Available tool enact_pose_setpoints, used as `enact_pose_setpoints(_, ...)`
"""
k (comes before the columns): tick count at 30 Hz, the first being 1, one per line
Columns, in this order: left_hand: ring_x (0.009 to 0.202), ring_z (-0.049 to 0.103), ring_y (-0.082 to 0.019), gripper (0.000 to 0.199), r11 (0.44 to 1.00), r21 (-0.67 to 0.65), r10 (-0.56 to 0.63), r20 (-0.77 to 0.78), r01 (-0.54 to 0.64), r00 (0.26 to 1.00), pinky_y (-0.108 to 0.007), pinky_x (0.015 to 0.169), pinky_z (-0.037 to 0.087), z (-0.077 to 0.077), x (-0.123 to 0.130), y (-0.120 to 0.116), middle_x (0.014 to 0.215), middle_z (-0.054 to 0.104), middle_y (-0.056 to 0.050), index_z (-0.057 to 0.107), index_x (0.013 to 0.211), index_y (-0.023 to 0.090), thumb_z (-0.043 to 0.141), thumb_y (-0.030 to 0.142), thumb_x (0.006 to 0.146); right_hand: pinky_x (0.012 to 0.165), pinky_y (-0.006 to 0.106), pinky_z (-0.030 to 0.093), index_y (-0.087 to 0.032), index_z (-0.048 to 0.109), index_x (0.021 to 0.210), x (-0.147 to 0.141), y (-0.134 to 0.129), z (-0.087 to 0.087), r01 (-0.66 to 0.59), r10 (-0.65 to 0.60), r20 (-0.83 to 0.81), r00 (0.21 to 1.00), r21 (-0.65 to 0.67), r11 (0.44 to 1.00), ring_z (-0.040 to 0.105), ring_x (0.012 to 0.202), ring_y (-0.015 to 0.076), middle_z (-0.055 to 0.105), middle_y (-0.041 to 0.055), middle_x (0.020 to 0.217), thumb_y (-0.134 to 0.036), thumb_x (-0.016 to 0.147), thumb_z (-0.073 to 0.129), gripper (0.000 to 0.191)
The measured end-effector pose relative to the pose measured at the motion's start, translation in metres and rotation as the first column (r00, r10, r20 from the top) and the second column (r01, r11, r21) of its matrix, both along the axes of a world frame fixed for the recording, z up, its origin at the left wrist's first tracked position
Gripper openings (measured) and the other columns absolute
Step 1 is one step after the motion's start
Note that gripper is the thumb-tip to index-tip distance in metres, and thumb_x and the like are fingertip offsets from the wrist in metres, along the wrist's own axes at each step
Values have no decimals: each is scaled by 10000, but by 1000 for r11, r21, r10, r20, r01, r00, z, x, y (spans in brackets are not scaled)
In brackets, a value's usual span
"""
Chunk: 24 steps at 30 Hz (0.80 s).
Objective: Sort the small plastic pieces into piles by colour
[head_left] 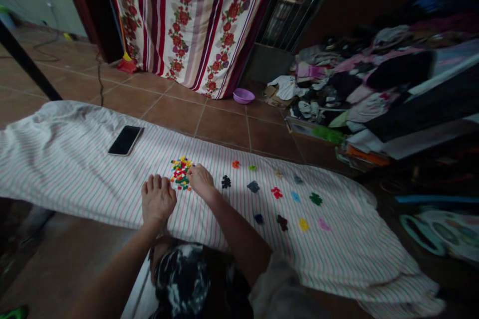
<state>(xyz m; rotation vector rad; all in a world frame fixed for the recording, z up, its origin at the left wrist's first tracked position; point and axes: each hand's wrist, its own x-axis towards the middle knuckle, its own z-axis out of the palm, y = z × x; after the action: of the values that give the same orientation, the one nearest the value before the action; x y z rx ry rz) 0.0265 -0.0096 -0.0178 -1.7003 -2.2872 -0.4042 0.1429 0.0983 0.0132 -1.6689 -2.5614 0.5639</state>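
A mixed heap of small coloured pieces [180,173] lies on a striped cloth [93,184], too small to tell their kind. My right hand [201,180] is at the heap's right edge, its fingers drawn together on the pieces; what is between the fingertips is hidden. Palm down beside the heap's lower left, my left hand [159,197] rests flat with fingers stretched out. To the right, single-colour clusters are spread apart, among them a black cluster [226,182], an orange cluster [235,164], a red cluster [277,193], a green cluster [316,199] and a yellow cluster [303,224].
A phone [125,140] lies on the cloth at the left. Beyond the cloth are a tiled floor [224,119], a purple bowl [243,95], a flowered curtain [194,20] and a red broom [127,64]. Piled clothes [352,75] fill the right side.
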Motion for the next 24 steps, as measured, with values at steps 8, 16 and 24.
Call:
enact_pose_setpoints(8, 1189, 472, -318, 297, 1000, -15, -2, -21, 2, 1000, -437, 974, 345, 0, -1, -1, 1108, 590, -150, 600, 985, 142, 365, 299, 894, 817, 319, 459, -175, 677, 1044, -9, -15, 9, 18, -20, 24, 1000, 70, 997, 588, 1016, 220, 639, 114, 1103, -217, 972, 371, 318)
enact_pose_setpoints(16, 1166, 481, -307, 308, 1000, -7, -4, -34, 3, 999, -427, 949, 349, -2, -1, -1, 1097, 588, -145, 595, 976, 147, 341, 302, 900, 809, 297, 440, -218, 665, 993, -3, -22, 2, -5, 16, -52, 999, 199, 980, 569, 989, 190, 683, 49, 1047, -227, 975, 390, 276)
enact_pose_setpoints(24, 1168, 475, -303, 324, 1000, -16, 6, -31, -6, 1000, -425, 958, 339, 0, 0, -1, 1083, 582, -138, 586, 995, 149, 316, 305, 907, 789, 292, 433, -235, 647, 975, -2, -19, -7, 17, 15, -127, 992, 250, 968, 590, 937, 187, 703, 34, 965, -287, 972, 429, 224)
